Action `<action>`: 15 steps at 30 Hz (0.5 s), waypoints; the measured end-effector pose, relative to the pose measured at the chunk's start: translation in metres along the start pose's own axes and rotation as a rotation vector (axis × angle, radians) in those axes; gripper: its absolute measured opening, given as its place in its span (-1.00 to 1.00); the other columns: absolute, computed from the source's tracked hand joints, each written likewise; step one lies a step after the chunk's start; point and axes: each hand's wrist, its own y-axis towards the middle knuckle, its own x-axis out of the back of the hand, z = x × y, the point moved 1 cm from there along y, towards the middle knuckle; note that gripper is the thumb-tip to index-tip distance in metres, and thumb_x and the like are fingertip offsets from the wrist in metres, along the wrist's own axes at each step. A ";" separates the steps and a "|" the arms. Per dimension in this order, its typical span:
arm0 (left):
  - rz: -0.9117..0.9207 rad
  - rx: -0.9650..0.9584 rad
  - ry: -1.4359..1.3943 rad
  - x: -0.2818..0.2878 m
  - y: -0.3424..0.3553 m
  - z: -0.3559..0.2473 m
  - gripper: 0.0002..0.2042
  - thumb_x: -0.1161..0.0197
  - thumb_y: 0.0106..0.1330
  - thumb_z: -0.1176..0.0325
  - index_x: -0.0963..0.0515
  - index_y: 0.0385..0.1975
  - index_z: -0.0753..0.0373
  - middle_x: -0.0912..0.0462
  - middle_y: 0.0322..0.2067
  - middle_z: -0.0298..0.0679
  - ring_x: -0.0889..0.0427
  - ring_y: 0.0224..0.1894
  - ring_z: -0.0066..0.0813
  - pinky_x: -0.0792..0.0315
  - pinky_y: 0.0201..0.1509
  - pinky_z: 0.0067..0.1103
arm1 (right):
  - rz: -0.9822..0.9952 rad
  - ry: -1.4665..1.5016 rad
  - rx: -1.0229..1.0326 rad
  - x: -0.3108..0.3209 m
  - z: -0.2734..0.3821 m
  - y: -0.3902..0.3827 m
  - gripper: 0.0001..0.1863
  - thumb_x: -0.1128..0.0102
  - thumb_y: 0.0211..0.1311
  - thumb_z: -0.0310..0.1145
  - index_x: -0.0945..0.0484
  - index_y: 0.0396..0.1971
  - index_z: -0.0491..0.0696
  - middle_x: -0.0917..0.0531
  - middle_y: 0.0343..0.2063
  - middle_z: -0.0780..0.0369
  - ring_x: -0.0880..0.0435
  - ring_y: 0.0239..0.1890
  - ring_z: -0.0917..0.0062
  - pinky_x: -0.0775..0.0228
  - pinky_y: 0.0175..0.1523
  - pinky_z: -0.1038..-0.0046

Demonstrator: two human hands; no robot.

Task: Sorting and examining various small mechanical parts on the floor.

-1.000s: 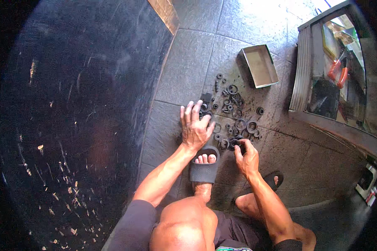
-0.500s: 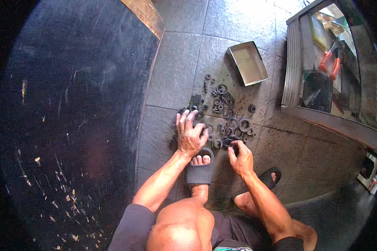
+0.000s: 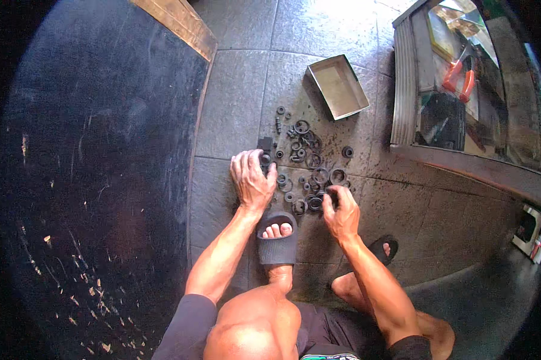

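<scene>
Many loose black rubber rings, washers and small parts (image 3: 302,128) lie scattered on grey floor tiles in front of my sandalled left foot (image 3: 276,246). My left hand (image 3: 252,177) is at the pile's left side, fingers bent closely around a dark round part (image 3: 266,159) beside a small black block (image 3: 264,141). Lower right in the pile, my right hand (image 3: 340,213) has thumb and index finger closed at some black rings (image 3: 315,203); what exactly lies between the fingertips is hidden.
An open shallow box (image 3: 336,84) stands beyond the parts. A dark scuffed board (image 3: 102,180) edges the left side. At the right stands a glass-fronted case (image 3: 402,90) holding red-handled pliers (image 3: 459,81). A pale metal item (image 3: 525,231) is at the far right.
The view has shifted, moving the scene leftward. My left hand's spread fingers have drawn together around a dark part near the block. My right hand stays among the lower-right rings.
</scene>
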 end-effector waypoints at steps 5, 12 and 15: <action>-0.059 -0.017 -0.070 0.003 -0.008 0.000 -0.50 -0.44 0.09 0.40 -0.47 0.05 0.32 -0.56 -0.01 -0.01 -0.49 0.13 0.06 -0.27 0.33 -0.11 | 0.027 -0.128 0.181 -0.021 0.030 0.036 -0.61 -0.33 0.25 -0.35 -0.55 0.07 -0.02 -0.61 -0.15 0.06 -0.69 -0.14 0.05 -0.59 -0.10 0.12; -0.068 -0.006 -0.142 0.011 -0.021 0.003 -0.46 -0.46 0.07 0.41 -0.44 0.08 0.33 -0.55 0.03 0.03 -0.47 0.20 0.12 -0.25 0.41 -0.08 | 0.209 -0.154 0.215 -0.044 0.040 0.059 -0.53 -0.32 0.23 -0.37 -0.50 0.16 0.02 -0.60 -0.12 0.03 -0.68 -0.15 -0.01 -0.58 -0.10 0.08; -0.089 0.017 -0.151 0.018 -0.022 0.006 -0.47 -0.45 0.07 0.44 -0.44 0.08 0.33 -0.55 0.03 0.03 -0.48 0.18 0.10 -0.28 0.38 -0.09 | 0.109 -0.089 0.185 -0.043 0.038 0.062 -0.65 -0.30 0.26 -0.39 -0.53 0.04 -0.01 -0.61 -0.14 0.04 -0.68 -0.14 0.02 -0.57 -0.09 0.09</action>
